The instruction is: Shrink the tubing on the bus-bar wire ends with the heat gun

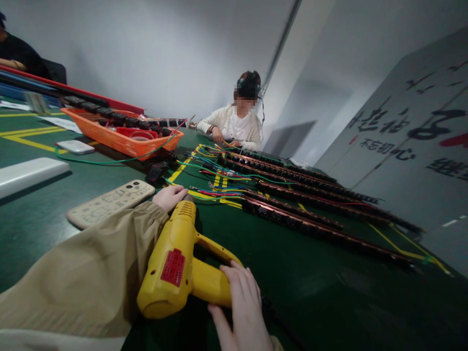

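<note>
A yellow heat gun [166, 265] with a red label lies across the near side of the green table, its nozzle pointing away from me. My right hand [243, 304] is closed round its handle, thumb below and fingers on top. Beside the nozzle is my left hand [171, 197], its fingers bent and pressed together; their tips are partly hidden, and I cannot make out what they hold. A phone in a beige patterned case [111, 202] lies just left of that hand. Coloured wires [219, 193] run from the long copper-and-black bars [292, 219] to the right.
An orange basket [120, 141] with black parts and a red roll stands at the back left. Near it are a small white device [75, 147] and a long white case [32, 175]. Across the table sits a co-worker [234, 119] handling wires; another person [22, 53] is at far left.
</note>
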The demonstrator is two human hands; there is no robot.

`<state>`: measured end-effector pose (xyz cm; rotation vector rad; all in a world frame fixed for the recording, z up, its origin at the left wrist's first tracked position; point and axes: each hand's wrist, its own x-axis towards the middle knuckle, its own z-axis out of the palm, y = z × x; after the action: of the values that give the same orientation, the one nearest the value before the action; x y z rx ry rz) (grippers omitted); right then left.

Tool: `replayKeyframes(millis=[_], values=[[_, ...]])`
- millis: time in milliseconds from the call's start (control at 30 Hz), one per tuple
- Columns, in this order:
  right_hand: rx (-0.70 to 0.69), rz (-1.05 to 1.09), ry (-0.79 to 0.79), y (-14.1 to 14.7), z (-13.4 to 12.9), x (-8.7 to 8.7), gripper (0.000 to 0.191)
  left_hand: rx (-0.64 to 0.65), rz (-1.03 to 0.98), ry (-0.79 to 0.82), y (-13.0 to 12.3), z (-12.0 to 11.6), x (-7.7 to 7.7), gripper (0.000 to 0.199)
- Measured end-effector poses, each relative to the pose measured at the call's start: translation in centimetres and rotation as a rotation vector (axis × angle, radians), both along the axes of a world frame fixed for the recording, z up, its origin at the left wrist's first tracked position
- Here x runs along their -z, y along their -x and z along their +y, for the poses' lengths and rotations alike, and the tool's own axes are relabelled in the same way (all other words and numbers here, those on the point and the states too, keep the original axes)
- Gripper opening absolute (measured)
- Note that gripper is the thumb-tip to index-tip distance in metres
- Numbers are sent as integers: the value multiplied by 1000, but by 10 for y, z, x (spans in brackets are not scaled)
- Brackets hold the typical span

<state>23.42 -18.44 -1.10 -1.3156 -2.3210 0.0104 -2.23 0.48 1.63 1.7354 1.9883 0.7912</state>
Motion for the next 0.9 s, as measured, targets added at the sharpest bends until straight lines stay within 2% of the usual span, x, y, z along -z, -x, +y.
replayKeyframes(millis=[433,667,767,900], values=[[48,45,30,-8,7,-12,42,6,60,-8,0,1,2,34],[71,28,70,-31,11,-11,39,27,50,-13,0,0,3,41],[152,65,61,-41,11,-5,39,37,46,-11,0,-1,3,42],[343,139,39,-50,11,1,39,41,37,-8,1,-1,3,41]])
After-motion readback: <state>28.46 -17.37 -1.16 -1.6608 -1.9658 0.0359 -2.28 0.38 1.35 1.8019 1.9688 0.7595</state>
